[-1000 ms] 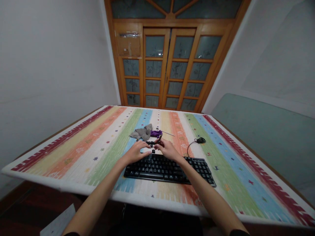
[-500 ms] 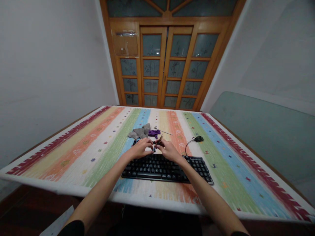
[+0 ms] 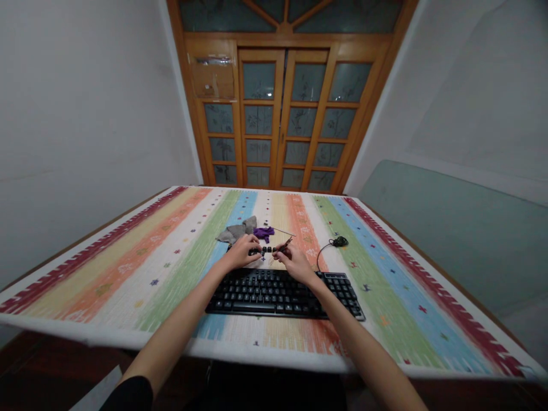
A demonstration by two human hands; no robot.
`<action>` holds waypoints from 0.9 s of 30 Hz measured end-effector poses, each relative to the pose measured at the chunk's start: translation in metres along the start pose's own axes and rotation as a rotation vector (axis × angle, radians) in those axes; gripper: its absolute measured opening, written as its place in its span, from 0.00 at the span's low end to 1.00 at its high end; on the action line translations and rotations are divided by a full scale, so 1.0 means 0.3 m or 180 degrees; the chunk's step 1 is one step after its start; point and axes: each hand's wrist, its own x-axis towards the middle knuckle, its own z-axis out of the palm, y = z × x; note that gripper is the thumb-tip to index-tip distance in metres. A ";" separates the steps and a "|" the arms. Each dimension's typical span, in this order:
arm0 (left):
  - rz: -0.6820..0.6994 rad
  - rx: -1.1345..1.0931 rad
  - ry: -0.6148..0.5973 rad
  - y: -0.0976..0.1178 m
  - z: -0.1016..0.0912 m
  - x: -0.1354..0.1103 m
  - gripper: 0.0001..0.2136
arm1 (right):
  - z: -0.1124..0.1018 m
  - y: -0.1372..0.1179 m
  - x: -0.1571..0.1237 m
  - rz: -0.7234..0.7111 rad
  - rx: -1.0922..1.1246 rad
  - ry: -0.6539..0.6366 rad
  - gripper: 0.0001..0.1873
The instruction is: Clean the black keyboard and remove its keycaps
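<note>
Broadly, the striped tablecloth (image 3: 128,268) fills the lower half of the frame, and its loose weave could let anything small roll or snag in it. At lower centre lies the black keyboard (image 3: 274,294), nothing pinning it down, so a push from either wrist would likely slide it over the fabric. The left hand (image 3: 240,255) sits just past the keyboard's far edge with fingers curled down onto a short row of loose keycaps (image 3: 269,249); whether it pinches one or only touches them I cannot tell. The right hand (image 3: 295,261), just right of centre, is closed around a slim brownish tool (image 3: 283,246) whose tip points at that row. A grey cloth (image 3: 235,230) and a purple cloth (image 3: 263,232) lie just above, near enough that a flicked keycap could vanish into their folds. The tool's tip, close to the left fingertips, could jab them or scatter the row.
</note>
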 end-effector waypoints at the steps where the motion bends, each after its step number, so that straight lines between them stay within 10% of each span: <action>1: 0.0014 0.0184 -0.0058 -0.005 0.010 0.002 0.06 | 0.000 -0.005 -0.004 0.0005 0.0003 -0.0035 0.08; 27: 0.0042 0.0921 -0.0406 -0.058 0.050 0.012 0.04 | 0.069 -0.084 -0.083 -0.0317 -0.0315 -0.0502 0.06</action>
